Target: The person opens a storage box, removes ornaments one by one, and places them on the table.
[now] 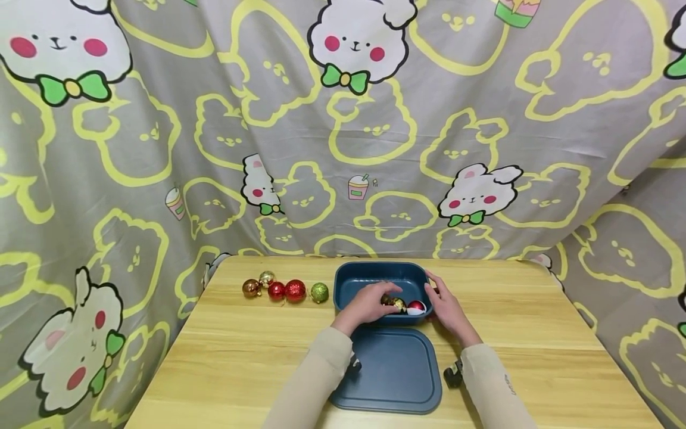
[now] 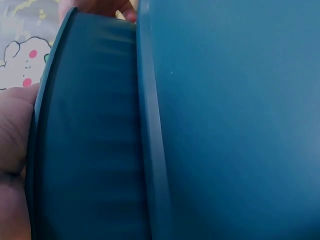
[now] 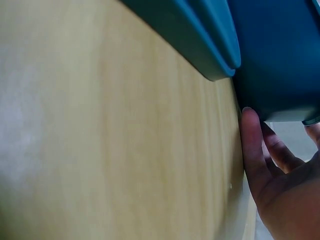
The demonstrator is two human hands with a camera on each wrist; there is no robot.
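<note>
A dark blue rectangular box (image 1: 358, 271) stands on the table with several Christmas balls inside, among them a gold ball (image 1: 399, 304) and a red ball (image 1: 415, 305). My left hand (image 1: 370, 302) reaches over the near left rim, its fingers and thumb arched above a brownish ball (image 1: 385, 300); I cannot tell whether it pinches that ball. My right hand (image 1: 446, 304) rests against the box's right wall, fingers extended along it. In the right wrist view, one fingertip (image 3: 247, 111) touches the wall low down by the table. The box's flat blue lid (image 1: 391, 372) lies in front of it.
Left of the box lie a green ball (image 1: 320, 292), a large red ball (image 1: 295, 291), a smaller red ball (image 1: 276, 291), a brown ball (image 1: 250, 288) and a pale gold ball (image 1: 267, 278). A patterned curtain (image 1: 300, 137) hangs behind the wooden table (image 1: 241, 357).
</note>
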